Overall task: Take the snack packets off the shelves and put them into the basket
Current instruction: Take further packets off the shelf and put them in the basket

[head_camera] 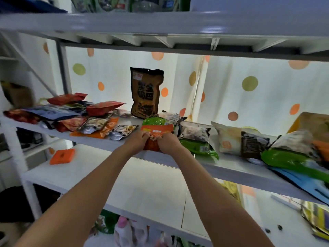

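Orange packet (156, 132), sitting at the shelf (178, 161) edge, is being pinched by both the left hand (137, 139) and right hand (168, 142); pulling risks dragging the neighbouring green packet (199, 148) off.

Middle shelf (114, 146) between an upper shelf (160, 22) above and a lower shelf (124, 184) below. At the middle shelf's front edge, centre: a packet (156, 130) between left hand (137, 140) and right hand (168, 143). Behind it, an upright pouch (145, 93) before the curtain (231, 90). Left, a heap of packets (71, 113); right, more packets (240, 141). On the lower shelf, far left, a flat box (62, 156).
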{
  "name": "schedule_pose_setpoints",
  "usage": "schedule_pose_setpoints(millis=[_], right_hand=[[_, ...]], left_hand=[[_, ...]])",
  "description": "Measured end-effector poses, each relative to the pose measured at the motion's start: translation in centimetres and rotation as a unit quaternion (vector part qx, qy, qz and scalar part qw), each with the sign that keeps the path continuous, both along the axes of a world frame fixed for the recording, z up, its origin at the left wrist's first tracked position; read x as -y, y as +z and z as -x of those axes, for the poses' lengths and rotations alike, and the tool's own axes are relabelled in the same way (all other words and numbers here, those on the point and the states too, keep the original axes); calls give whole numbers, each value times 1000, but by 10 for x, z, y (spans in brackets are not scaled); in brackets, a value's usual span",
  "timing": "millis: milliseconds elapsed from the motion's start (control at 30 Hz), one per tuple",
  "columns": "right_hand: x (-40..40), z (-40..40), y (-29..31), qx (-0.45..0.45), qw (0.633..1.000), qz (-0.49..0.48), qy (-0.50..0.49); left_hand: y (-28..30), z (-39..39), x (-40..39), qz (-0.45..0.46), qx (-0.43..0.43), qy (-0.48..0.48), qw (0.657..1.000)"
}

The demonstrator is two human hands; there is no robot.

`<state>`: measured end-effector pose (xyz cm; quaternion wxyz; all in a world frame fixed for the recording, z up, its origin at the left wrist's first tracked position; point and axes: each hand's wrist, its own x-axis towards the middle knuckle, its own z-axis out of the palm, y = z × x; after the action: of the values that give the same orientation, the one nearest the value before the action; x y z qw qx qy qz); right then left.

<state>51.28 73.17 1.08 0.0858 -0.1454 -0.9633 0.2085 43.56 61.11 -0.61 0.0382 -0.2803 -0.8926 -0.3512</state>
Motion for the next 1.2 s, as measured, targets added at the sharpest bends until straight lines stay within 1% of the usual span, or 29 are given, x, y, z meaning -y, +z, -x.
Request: schedule_pose_setpoints(millis=[33,100,167,200,300,400,500,600,700,733,800,900,967,1100,1167,1200], right_hand=[[-1,-1,1,-13,999,34,-9],[-7,2,4,-69,996,59,-25],[-16,0,10,-117,992,23,-33],[-23,-5,12,-135,990,-12,-40],[-54,-22,14,-152,980,-103,-76],[-97,-43,10,-129,964,-176,-150],[-139,-68,7,-75,948,-204,-233],[-172,-93,5,-2,926,-173,-336],[-195,-110,0,31,909,-89,-406],[-200,-113,-3,32,908,-73,-412],[-205,-116,-9,37,907,-82,-411],[-203,-116,-15,71,900,-159,-399],[-200,-120,-15,72,897,-211,-383],[-198,-132,-15,18,885,-289,-363],[-194,-137,-12,-12,878,-304,-370],[-191,-138,-9,-33,879,-296,-372]], left_hand=[[4,-2,0,22,-12,-1,1000],[13,-5,-3,54,-50,-5,997],[23,-12,-10,62,-83,-25,994],[27,-15,-15,59,-101,-39,992],[37,-35,-35,50,-141,-72,986],[43,-57,-63,35,-165,-118,979],[43,-79,-94,20,-183,-168,968],[36,-96,-123,10,-185,-220,958],[19,-107,-146,31,-185,-237,953],[13,-109,-151,44,-186,-237,953],[5,-115,-156,61,-189,-233,952],[-1,-120,-159,56,-187,-233,953],[-2,-122,-158,49,-183,-234,953],[-1,-125,-149,42,-169,-247,953],[1,-128,-144,46,-161,-250,954],[2,-129,-142,46,-160,-252,953]])
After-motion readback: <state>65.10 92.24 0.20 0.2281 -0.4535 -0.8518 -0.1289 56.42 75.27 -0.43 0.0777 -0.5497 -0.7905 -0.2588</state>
